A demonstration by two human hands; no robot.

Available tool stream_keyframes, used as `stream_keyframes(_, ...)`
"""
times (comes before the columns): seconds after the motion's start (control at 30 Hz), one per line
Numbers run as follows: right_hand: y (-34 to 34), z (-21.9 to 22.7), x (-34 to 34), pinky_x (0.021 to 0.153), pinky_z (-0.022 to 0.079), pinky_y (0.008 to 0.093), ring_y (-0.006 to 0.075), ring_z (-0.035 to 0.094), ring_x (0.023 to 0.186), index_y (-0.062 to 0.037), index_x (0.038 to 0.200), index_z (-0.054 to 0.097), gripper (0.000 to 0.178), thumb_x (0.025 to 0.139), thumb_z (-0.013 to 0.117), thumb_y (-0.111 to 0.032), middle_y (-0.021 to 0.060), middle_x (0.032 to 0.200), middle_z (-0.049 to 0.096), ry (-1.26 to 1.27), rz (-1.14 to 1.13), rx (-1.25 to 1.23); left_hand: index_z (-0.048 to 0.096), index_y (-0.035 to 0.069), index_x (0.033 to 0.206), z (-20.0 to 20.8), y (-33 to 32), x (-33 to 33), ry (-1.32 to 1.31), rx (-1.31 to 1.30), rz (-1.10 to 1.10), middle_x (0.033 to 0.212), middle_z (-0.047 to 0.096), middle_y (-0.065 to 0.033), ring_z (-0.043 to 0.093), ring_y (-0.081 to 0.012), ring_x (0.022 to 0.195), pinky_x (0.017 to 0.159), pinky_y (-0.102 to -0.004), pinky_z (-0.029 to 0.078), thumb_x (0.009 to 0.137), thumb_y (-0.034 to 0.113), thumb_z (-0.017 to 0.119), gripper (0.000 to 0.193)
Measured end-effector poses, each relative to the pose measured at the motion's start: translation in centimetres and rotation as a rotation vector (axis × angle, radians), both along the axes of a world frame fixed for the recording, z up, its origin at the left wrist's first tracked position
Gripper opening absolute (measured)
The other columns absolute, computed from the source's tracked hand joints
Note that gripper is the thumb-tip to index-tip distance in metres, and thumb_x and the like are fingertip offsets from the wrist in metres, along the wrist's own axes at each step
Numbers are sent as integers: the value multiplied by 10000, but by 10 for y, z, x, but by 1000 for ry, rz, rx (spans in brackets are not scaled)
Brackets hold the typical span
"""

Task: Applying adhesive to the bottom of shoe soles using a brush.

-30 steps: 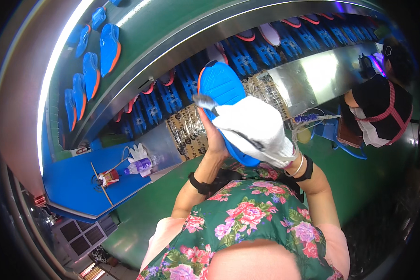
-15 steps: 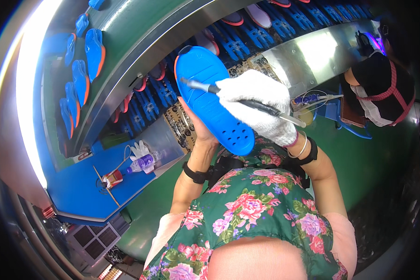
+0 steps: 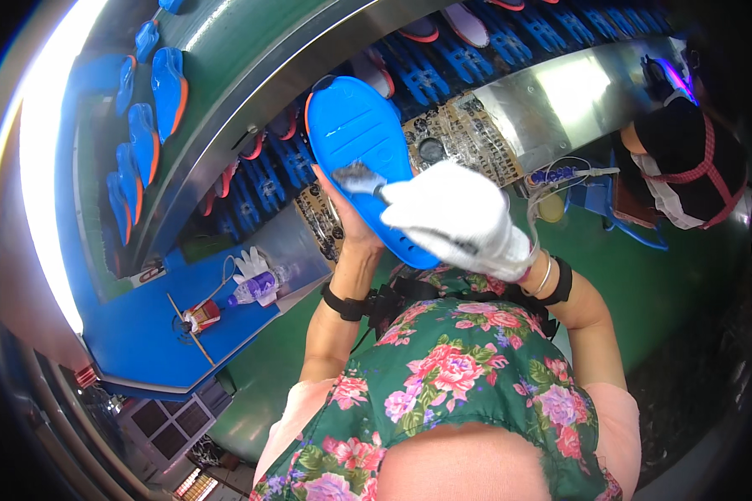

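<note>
A blue shoe sole (image 3: 361,125) with an orange edge and shallow grooves is held up in front of me, tilted, its broad end away from me. My bare left hand (image 3: 351,213) grips it from beneath along its left side; most of the fingers are hidden under the sole. In a white knitted glove, my right hand (image 3: 455,217) is closed around a brush (image 3: 361,178). The bristles lie against the middle of the sole's face, and the glove covers most of the handle and the sole's near right part.
Blue soles (image 3: 144,144) stand on a green belt at the upper left. Racks (image 3: 468,63) with shoe parts run along the far side. On a blue table (image 3: 134,334) are a bottle (image 3: 252,288), a glove and a red container (image 3: 200,317). Another person (image 3: 685,163) sits at the right.
The brush has moved toward me, from the sole's far left to its middle, and its handle has swung behind the glove. The sole has shifted slightly left and away.
</note>
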State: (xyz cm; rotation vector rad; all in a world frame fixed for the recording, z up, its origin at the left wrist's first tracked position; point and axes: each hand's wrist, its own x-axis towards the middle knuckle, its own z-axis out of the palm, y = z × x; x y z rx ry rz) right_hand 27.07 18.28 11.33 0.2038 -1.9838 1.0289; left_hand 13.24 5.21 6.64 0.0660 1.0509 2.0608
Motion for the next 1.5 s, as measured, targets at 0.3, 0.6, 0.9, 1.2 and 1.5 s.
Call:
stream_keyframes(0.3,3,-6,9,814,566,375,266,708,904,-102,1047,763,246,801,767,-95,92,1070,747,-73,75,-115,556,-14,1139,9,2,-6,-80,140,-175,898,648,-209,641,-321,865,772,-441,554,772,967,279,1083)
stream_keyframes(0.6,-1,-14,23,725,560,359,253,708,815,-80,987,768,248,746,809,-44,80,1004,755,-124,135,-237,587,19,1116,2,-1,-6,-73,287,-197,891,634,-157,623,-349,823,782,-450,537,763,970,296,1055)
stream_keyframes(0.9,-2,-19,27,732,560,358,257,704,810,-85,982,762,204,782,785,-49,95,995,754,-73,245,-289,535,38,1212,-3,0,-25,-140,314,-182,916,628,-175,616,-346,789,755,-497,523,733,984,328,1080)
stream_keyframes(1.2,-2,-28,39,738,560,367,246,698,856,-131,1024,768,235,792,771,-93,68,999,748,-167,471,-327,516,48,1313,-8,2,-36,-159,318,-304,923,627,-199,608,-335,749,711,-473,518,740,978,321,1110)
stream_keyframes(1.5,-22,-46,45,720,556,375,254,672,870,-109,1092,721,270,822,725,-96,77,1051,725,-129,229,126,448,23,1435,-5,7,-49,-288,159,-584,1054,667,-274,701,-407,848,733,-501,600,745,973,286,1186)
